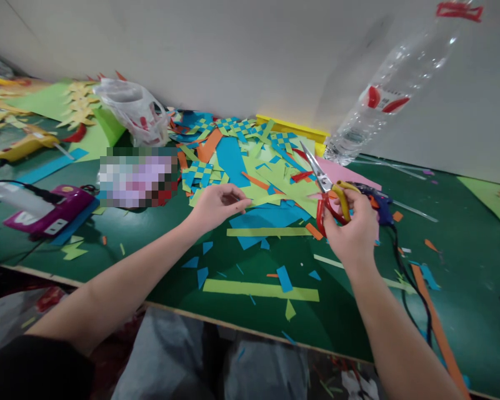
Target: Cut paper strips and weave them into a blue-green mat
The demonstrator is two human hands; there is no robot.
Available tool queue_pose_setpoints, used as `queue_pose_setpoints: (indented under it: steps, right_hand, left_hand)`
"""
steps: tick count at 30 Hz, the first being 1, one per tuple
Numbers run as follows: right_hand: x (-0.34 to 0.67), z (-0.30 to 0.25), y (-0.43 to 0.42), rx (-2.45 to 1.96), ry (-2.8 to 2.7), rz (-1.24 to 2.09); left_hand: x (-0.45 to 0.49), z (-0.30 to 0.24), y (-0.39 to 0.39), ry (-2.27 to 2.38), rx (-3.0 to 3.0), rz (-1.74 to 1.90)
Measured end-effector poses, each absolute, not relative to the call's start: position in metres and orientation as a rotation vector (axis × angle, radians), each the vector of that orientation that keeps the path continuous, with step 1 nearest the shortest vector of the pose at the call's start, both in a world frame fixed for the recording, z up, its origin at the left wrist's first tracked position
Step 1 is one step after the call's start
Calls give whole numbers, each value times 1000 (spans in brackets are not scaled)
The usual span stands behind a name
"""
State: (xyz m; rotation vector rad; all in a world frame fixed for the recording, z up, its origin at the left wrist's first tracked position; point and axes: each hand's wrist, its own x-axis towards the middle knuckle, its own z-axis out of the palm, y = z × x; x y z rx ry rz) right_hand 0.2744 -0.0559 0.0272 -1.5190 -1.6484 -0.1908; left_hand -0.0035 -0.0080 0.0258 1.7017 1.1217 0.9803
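Observation:
My right hand grips a pair of scissors by red and yellow handles, the blades pointing up and to the left. The blades look nearly shut. With thumb and fingertips together, my left hand pinches the end of a light green paper strip, which reaches right over the paper pile. Under and behind the hands lie blue paper, green paper pieces and woven blue-and-green checks. Nearer to me, another green strip lies flat with a small blue scrap on it.
A clear plastic bottle stands at the back right by the wall. A glue gun with a black cord lies beyond my right hand. Left are a purple power strip, a yellow glue gun and a plastic bag.

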Motion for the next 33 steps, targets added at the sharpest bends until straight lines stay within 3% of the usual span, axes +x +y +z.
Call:
queue_pose_setpoints:
  steps: [6, 18, 33]
  right_hand:
    - [281, 24, -54, -1519, -1505, -44]
    - [283, 38, -45, -1237, -671, 752]
    - [283, 42, -48, -1084, -460, 804]
  left_hand:
    - [-5, 21, -4, 1166, 1760, 918]
    - [-10, 14, 3, 1392, 1984, 834]
    - [-22, 14, 10, 1600, 2275, 774]
